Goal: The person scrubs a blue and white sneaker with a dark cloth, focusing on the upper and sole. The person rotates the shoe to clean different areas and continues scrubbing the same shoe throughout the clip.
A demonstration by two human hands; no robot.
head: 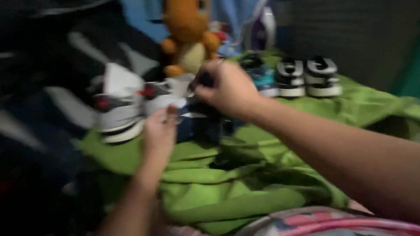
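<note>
A crumpled green cloth [245, 192] is spread over the surface, with a dark, white-streaked fabric [39, 109] at the left. An orange plush toy [188, 35] is seated behind, and two small black-and-white shoes [306, 78] are lined up at the right. A white, grey and red sneaker [131, 105] lies lengthwise left to right; its toe direction cannot be told through blur. It is touched by the left hand [159, 131], fingers extended, and pinched at its edge by the right hand [227, 89].

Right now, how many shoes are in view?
5: two white sneakers by the left hand, three lined up behind the right hand. Blur and hands may hide more.
</note>
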